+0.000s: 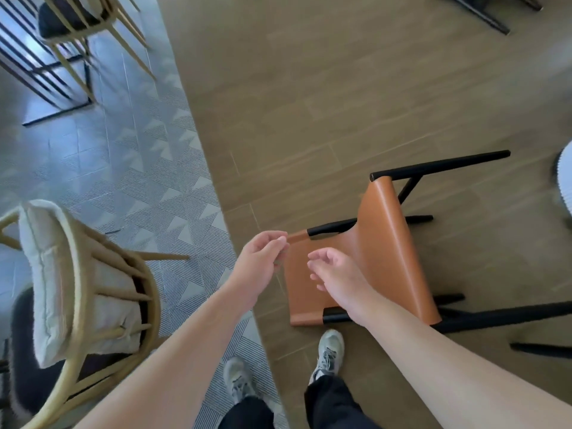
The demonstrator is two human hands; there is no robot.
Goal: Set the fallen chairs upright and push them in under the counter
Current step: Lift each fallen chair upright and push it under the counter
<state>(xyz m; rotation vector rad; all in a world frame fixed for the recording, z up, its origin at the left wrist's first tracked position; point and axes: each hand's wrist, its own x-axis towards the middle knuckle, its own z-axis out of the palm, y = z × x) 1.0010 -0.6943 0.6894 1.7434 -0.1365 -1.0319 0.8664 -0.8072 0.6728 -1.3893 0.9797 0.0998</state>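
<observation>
A: Where is the chair [387, 243] lying?

B: It is lying tipped over on the wooden floor [309, 103], just ahead of the person's shoes [328, 351]. Its orange leather seat and back are facing up toward the camera, and its black legs are pointing off to the right.

A: What are the hands doing?

B: Both are reaching down over the chair's near end. The left hand [263, 261] is hovering by the upper corner of the leather, fingers loosely curled, gripping nothing; whether the fingertips are touching the leather I cannot tell. The right hand [337, 277] is hanging over the leather panel, fingers relaxed and slightly bent, also holding nothing.

A: And round about?

B: A patterned grey rug [148, 187] is lying to the left, its edge running diagonally past the left shoe. On it a pale wooden chair with a cream cushion [80, 289] is standing at the lower left, and another light-framed chair [77, 23] is showing blurred at the top left. Dark furniture legs [489, 17] are showing at the top right.
</observation>
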